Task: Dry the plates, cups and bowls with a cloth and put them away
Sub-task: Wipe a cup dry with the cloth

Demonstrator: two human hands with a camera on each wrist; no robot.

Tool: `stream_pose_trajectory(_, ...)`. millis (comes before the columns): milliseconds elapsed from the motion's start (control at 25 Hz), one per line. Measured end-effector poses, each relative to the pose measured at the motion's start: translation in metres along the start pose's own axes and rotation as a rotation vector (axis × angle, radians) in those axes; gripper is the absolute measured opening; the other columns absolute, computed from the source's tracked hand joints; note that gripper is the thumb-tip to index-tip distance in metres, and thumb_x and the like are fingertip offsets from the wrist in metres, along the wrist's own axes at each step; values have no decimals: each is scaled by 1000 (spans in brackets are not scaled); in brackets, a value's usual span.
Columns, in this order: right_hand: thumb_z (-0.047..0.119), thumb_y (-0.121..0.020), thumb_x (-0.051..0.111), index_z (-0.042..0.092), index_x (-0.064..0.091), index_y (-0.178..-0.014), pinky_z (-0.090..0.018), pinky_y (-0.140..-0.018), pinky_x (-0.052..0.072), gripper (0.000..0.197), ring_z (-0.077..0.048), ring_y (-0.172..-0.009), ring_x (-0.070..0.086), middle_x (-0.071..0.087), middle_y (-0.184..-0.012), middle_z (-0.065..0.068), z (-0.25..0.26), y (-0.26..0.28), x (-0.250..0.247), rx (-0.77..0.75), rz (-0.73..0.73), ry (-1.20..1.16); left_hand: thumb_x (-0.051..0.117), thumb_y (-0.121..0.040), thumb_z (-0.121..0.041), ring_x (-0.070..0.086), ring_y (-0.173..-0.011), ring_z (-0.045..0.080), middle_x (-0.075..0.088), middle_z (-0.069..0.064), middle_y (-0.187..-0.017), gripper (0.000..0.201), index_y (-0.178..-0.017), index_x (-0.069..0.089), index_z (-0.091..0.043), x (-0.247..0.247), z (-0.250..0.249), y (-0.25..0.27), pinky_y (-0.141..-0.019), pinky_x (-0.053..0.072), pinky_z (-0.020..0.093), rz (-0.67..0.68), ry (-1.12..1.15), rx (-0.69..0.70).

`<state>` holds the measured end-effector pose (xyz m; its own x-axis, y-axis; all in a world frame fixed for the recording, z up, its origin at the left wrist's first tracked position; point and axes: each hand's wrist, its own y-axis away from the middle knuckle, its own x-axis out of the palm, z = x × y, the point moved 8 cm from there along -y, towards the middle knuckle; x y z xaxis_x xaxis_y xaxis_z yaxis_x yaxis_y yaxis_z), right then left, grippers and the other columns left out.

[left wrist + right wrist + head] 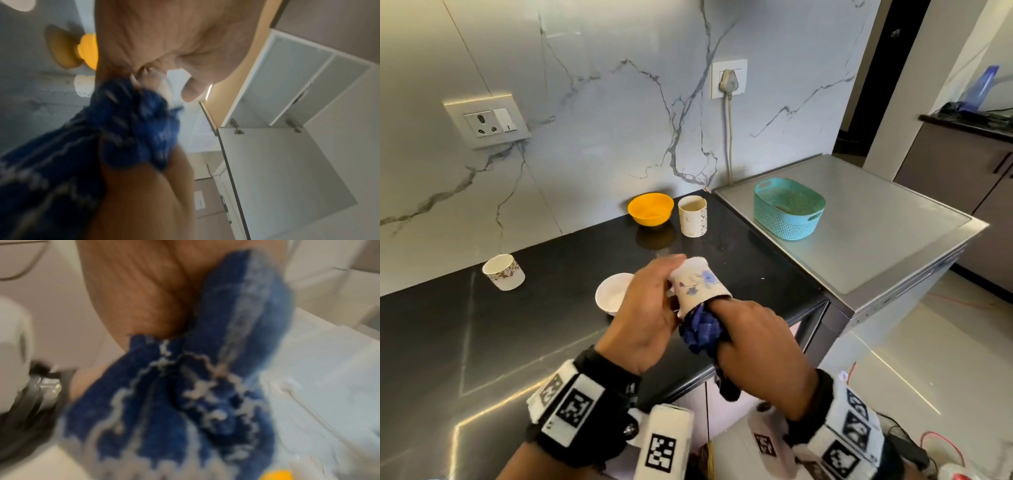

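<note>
The black stone countertop (534, 325) fills the lower left of the head view, under a white marble-veined wall (602, 102). At 3 o'clock a grey steel-topped unit (876, 240) butts against the counter's edge and carries a teal perforated plastic basket (789, 208).

On the counter, at 12 o'clock from the hands, a round orange plastic bowl (650, 209) stands just beside a tall cream patterned cup (692, 216). A round white bowl (610, 293) sits at 9 o'clock, partly hidden behind the left hand, and a short white cup with a floral band (503, 272) stands well apart at 10 o'clock near the wall.

The left hand (643, 315) grips a white cup with a blue flower print (700, 284), fingers curled round its side; the cup is held above the counter, tilted with its mouth toward 5 o'clock. The right hand (760, 349) clamps a dark blue patterned cloth (703, 330), fingers closed on it, and the bunched cloth goes into the cup's mouth with one finger (722, 305) lying against the rim. A tail of the cloth hangs below that hand. Both wrist views are blurred and show mostly palm and blue cloth.
</note>
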<state>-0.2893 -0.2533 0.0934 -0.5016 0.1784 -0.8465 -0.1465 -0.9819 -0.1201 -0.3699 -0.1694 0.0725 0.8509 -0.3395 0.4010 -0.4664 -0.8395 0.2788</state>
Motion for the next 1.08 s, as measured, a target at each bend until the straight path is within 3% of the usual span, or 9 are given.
stream_pose_trajectory(120,-1,-88,50,28,64,-110,-26,-88,52,39,-12,-96,67,71,-101,6,-6,5,-13,15,34,-641,56,-85,-22,67,-89,27,70,15,-106,40,-121,61,-6,-4,8,4,-77,55,37,117,104,-82)
stream_pose_trajectory(200,-5,-90,54,25,64,-112,-20,-87,50,39,-10,-98,67,71,-101,5,5,6,-18,-59,96,-806,58,-80,-30,70,-83,26,72,15,-96,38,-103,72,-4,6,19,11,-74,59,34,154,165,-125)
stream_pose_trajectory(320,8,-85,61,26,62,-107,-33,-82,53,28,-10,-85,66,70,-92,7,3,3,-28,-94,-58,-686,49,-92,-34,70,-62,20,72,10,-71,47,-65,77,-8,20,25,11,-58,58,27,119,225,-101)
stream_pose_trajectory(440,22,-74,54,32,63,-102,-34,-66,53,32,-10,-74,61,67,-85,14,6,10,-35,-149,-241,-186,48,-96,-33,65,-51,15,64,4,-58,55,-50,69,-13,25,20,11,-54,57,23,92,253,-52)
stream_pose_trajectory(600,25,-78,46,28,63,-96,-17,-53,41,25,-10,-64,53,64,-78,11,19,11,-22,-237,-196,38,63,-89,-25,65,-64,18,61,9,-72,19,-79,65,-9,12,17,6,-60,57,29,0,112,58)
stream_pose_trajectory(720,25,-77,53,24,63,-90,-23,-53,47,17,-15,-59,57,64,-74,8,12,6,-15,-165,-217,47,69,-86,-22,67,-73,20,66,10,-82,24,-100,65,-4,7,14,5,-64,57,29,-49,-51,149)
stream_pose_trajectory(920,26,-80,49,31,62,-105,-30,-66,53,29,-13,-77,59,67,-92,12,14,16,1,-221,-26,23,77,-75,-41,63,-72,25,63,13,-79,40,-94,64,-7,-11,19,-6,-67,52,34,-111,-26,-3)
stream_pose_trajectory(1000,26,-81,43,31,62,-108,-31,-63,52,33,-13,-79,58,67,-96,13,17,16,-4,-236,-81,74,77,-72,-45,64,-74,26,64,13,-79,44,-93,65,-8,-10,19,-10,-70,52,37,-91,-31,-12)
stream_pose_trajectory(1080,29,-79,35,27,63,-96,-25,-56,47,33,-14,-68,56,65,-83,11,11,12,-13,-160,-206,22,74,-82,-33,65,-72,23,65,11,-77,30,-92,64,-6,-1,15,-6,-65,53,32,-55,-49,68)
